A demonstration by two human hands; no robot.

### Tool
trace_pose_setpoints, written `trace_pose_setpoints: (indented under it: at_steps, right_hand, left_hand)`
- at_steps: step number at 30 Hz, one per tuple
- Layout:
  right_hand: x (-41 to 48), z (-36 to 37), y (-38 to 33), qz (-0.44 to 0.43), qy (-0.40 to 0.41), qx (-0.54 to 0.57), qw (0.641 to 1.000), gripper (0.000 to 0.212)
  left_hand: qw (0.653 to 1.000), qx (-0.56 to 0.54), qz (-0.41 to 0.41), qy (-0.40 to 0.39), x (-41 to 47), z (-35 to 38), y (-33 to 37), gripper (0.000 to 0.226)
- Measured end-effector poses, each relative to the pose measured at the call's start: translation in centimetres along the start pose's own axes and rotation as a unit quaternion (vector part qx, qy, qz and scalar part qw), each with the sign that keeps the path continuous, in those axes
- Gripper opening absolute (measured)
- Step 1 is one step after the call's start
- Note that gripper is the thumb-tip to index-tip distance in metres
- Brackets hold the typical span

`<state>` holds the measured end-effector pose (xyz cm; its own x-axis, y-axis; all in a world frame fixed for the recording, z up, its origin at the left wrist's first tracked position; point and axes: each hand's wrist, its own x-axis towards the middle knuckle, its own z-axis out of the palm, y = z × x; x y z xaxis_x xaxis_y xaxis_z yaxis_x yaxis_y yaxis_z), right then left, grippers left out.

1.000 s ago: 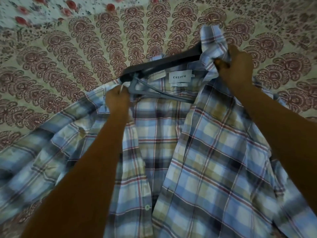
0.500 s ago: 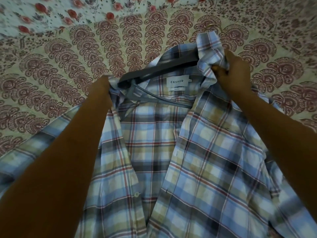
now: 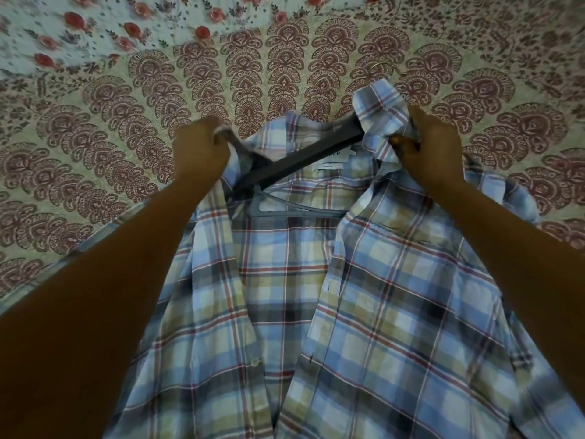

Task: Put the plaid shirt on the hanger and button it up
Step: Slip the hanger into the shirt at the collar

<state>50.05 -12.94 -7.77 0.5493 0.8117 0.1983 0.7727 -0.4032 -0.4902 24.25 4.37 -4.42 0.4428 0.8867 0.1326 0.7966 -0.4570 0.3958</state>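
Note:
The plaid shirt (image 3: pixel 373 312), blue, tan and red, lies face up and unbuttoned on the bed. A grey hanger (image 3: pixel 294 163) lies slanted inside its neck opening, its lower bar (image 3: pixel 297 212) showing below the label. The hanger's metal hook (image 3: pixel 378 67) pokes out past the collar. My left hand (image 3: pixel 202 153) grips the shirt's left collar and shoulder edge, pulled out to the left. My right hand (image 3: pixel 433 147) is closed on the bunched right collar beside the hanger's upper end. A white button (image 3: pixel 254 362) shows on the left placket.
The shirt lies on a bedspread (image 3: pixel 110 137) printed with maroon paisley arches. A pale floral sheet (image 3: pixel 95 30) with red roses runs along the far left. My forearms cross both shirt fronts.
My left hand has moved up and left, pulling the left collar edge outward over the hanger's end. The right hand has stayed on the right collar. The label is now partly covered by the hanger.

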Motion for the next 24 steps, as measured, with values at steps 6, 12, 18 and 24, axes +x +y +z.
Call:
trace_pose_setpoints:
  at_steps: [6, 12, 18, 24]
  right_hand:
    - [-0.2, 0.2, -0.7, 0.029, 0.017, 0.007, 0.999, 0.051]
    - [1.0, 0.9, -2.5, 0.036, 0.036, 0.011, 0.999, 0.029]
    - [1.1, 3.1, -4.5, 0.069, 0.002, -0.009, 0.998, 0.034]
    - [0.7, 4.7, -4.7, 0.096, -0.059, 0.047, 0.993, 0.059]
  left_hand:
    - [0.940, -0.246, -0.232, 0.030, 1.3, 0.0, 2.9, 0.033]
    - [0.981, -0.184, -0.045, 0.048, -1.7, 1.0, 7.0, 0.031]
    - [0.974, -0.215, -0.037, -0.061, -3.1, 2.9, 10.3, 0.036]
    - [0.966, -0.234, -0.063, -0.095, -3.8, 3.3, 8.3, 0.028]
